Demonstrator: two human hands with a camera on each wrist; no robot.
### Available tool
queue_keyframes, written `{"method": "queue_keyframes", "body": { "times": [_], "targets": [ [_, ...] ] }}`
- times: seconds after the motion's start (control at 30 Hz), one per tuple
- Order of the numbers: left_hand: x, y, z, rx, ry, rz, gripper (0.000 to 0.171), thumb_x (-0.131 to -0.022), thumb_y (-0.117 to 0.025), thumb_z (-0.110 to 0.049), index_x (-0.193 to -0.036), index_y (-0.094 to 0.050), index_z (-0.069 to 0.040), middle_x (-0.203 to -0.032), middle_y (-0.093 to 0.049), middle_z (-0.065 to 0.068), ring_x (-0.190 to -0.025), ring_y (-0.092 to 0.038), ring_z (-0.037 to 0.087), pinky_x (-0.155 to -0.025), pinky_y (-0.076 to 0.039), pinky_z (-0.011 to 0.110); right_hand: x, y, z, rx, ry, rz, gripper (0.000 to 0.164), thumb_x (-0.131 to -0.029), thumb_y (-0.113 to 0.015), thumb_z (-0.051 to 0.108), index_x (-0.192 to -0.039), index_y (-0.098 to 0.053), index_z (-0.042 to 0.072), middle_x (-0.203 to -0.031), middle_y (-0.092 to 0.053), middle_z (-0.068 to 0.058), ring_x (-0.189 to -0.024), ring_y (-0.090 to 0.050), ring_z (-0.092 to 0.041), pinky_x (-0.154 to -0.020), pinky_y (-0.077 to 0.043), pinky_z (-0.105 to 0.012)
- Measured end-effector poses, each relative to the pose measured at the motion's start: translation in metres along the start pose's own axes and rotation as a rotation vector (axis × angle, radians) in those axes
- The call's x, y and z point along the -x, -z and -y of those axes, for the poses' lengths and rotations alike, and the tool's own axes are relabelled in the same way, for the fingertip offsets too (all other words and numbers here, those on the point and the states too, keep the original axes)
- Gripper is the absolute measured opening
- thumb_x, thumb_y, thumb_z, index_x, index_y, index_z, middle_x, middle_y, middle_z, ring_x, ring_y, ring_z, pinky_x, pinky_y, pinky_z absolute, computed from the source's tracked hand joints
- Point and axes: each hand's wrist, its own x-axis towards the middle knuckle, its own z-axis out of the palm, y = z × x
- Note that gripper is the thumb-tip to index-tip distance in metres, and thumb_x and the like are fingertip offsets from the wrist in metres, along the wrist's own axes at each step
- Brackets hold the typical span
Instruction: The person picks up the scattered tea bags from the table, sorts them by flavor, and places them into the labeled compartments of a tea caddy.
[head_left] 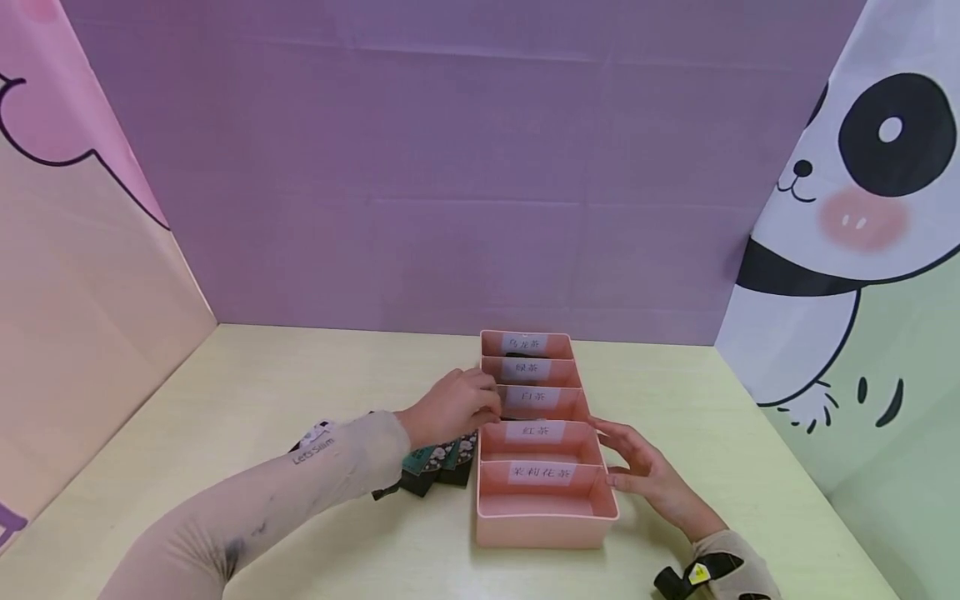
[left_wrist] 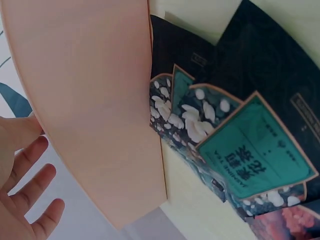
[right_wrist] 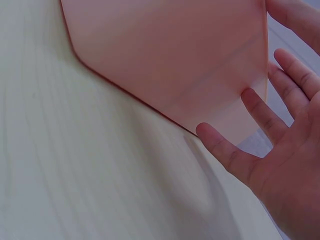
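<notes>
A long pink divided box [head_left: 540,532] stands on the table, its compartments bearing white labels in Chinese characters. My left hand [head_left: 457,406] is at the box's left rim beside the third compartment from the front; in the left wrist view its fingers [left_wrist: 35,187] are loosely bent, with nothing seen between them. My right hand [head_left: 647,471] touches the box's right side, and in the right wrist view its fingertips [right_wrist: 205,131] rest on the pink wall. Dark tea packets [head_left: 457,467] lie left of the box, partly hidden by my left arm. One packet [left_wrist: 255,150] reads JASMINE TEA on a green label.
Dark edges of contents [head_left: 525,356] show inside the rear compartments; the two front ones show bare pink floors. A packet with a reddish picture [left_wrist: 287,222] lies near the jasmine tea. A purple panel [head_left: 465,167] stands behind the table [head_left: 315,367], with printed panels on both sides.
</notes>
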Motion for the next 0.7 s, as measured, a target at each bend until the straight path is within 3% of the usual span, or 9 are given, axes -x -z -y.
{"method": "queue_keyframes", "body": {
  "times": [0.27, 0.47, 0.7],
  "targets": [
    [0.006, 0.002, -0.003, -0.201, -0.08, 0.03, 0.009, -0.091, -0.075, -0.024, -0.098, -0.079, -0.02, -0.104, -0.066, -0.004, -0.103, -0.055, 0.017, -0.082, -0.046, 0.035, 0.001, -0.001, 0.001, 0.01, -0.036, -0.009, 0.058, -0.096, -0.057, -0.005, -0.149, -0.033, -0.002, -0.156, -0.038, -0.001, -0.135, -0.04, -0.003, -0.101, -0.043, -0.029],
    [0.01, 0.008, -0.004, -0.217, -0.073, 0.078, 0.018, -0.094, -0.07, -0.028, -0.11, -0.076, -0.024, -0.108, -0.064, -0.003, -0.106, -0.053, 0.018, -0.085, -0.045, 0.038, 0.0, 0.0, 0.002, 0.009, -0.016, -0.011, 0.06, -0.095, -0.058, -0.006, -0.148, -0.032, -0.006, -0.156, -0.039, -0.003, -0.136, -0.041, -0.005, -0.102, -0.043, -0.028],
    [0.024, 0.012, -0.003, -0.233, -0.028, 0.174, 0.042, -0.101, -0.057, -0.032, -0.143, -0.055, -0.03, -0.141, -0.052, 0.005, -0.131, -0.044, 0.028, -0.104, -0.033, 0.06, 0.0, 0.0, 0.001, -0.002, -0.015, 0.0, 0.06, -0.095, -0.057, -0.006, -0.149, -0.031, -0.004, -0.157, -0.038, -0.002, -0.136, -0.04, -0.005, -0.102, -0.043, -0.029]
  ]
}}
